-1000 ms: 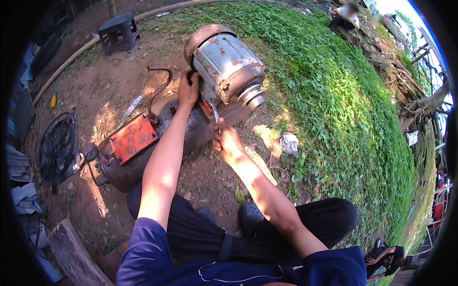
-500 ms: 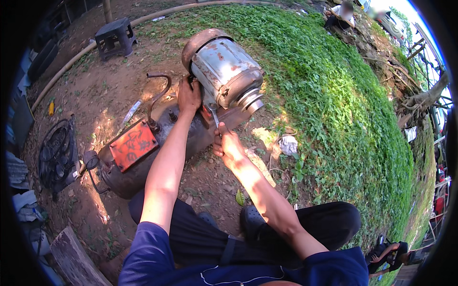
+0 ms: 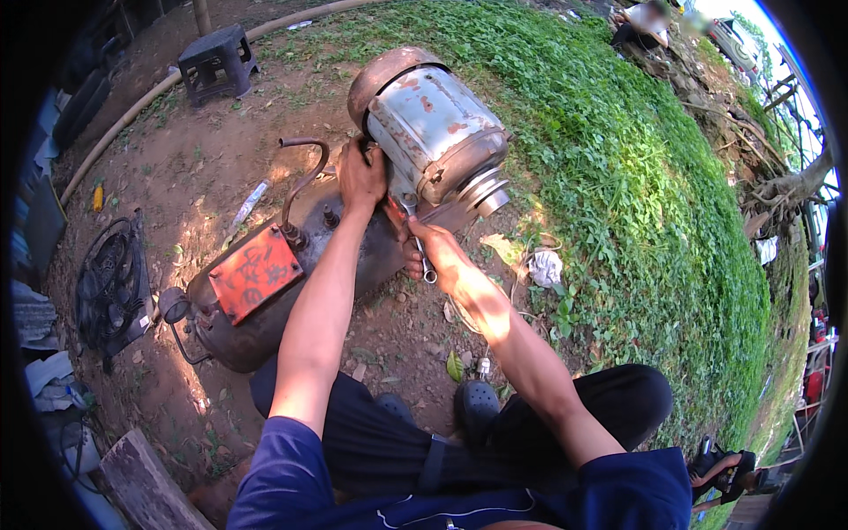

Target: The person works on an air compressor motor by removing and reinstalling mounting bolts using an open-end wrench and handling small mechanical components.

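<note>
A rusty grey electric motor [image 3: 428, 119] with a stepped pulley [image 3: 481, 193] sits atop a dark steel tank [image 3: 231, 340]. An orange, marked box [image 3: 254, 274] and a bent copper-brown pipe [image 3: 311, 181] are fixed to the tank. My left hand [image 3: 362, 181] has its fingers curled at the motor's mount on the upper left, gripping something I cannot make out. Just below and right, my right hand [image 3: 427, 243] is closed on a metal wrench [image 3: 428, 269] angled up to the mount. The wrench's upper end is partly hidden by my fingers.
A dark plastic stool [image 3: 216, 57], long pole [image 3: 132, 113], black coiled hose or cable [image 3: 106, 291] and yellow object [image 3: 98, 198] lie around the dirt. Grass borders the right, with a white crumpled item [image 3: 545, 267]. Two people [image 3: 724, 473] sit or crouch farther off, one upper right [image 3: 640, 26].
My right hand has moved up along the wrench toward the motor, so the wrench's lower ring end now shows below it. The whole view has shifted slightly rightward.
</note>
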The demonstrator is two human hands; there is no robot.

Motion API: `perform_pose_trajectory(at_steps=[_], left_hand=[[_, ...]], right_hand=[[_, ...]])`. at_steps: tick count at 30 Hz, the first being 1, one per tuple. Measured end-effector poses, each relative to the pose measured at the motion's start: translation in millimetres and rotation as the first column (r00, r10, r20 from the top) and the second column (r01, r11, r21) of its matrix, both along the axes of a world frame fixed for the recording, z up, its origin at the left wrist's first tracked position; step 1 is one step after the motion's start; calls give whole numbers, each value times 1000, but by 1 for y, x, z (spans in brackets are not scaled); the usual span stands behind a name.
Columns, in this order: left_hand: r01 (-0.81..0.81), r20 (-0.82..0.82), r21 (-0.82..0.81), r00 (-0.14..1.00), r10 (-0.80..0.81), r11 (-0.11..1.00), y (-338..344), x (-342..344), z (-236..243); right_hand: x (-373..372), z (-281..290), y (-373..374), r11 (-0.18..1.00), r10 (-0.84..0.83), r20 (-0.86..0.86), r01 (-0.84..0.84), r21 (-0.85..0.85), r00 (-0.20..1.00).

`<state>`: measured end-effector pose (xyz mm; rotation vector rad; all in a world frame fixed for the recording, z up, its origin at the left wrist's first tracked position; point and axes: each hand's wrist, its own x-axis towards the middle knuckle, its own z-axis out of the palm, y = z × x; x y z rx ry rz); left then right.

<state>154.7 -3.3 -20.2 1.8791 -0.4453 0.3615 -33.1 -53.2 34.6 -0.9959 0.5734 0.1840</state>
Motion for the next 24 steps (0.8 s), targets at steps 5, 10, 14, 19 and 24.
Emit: perform_pose_trajectory(at_steps=[5, 10, 14, 19, 24], left_hand=[[-10, 15, -9, 1000, 10, 1000, -5, -2, 0], [-4, 19, -12, 1000, 4, 1000, -5, -1, 1], [-12, 25, -1, 1000, 12, 1000, -1, 1, -1], [-7, 20, 0, 1000, 7, 1000, -3, -5, 3], [-34, 37, 21, 999, 33, 999, -3, -7, -3]], right_hand=[[-4, -1, -1, 981, -54, 122, 30, 193, 991], [-2, -5, 1, 982, -110, 119, 90, 165, 987], [-1, -4, 9, 983, -155, 86, 145, 115, 984], [2, -8, 30, 945, -307, 76, 294, 144, 949], [12, -22, 58, 876, -475, 93, 461, 143, 875]])
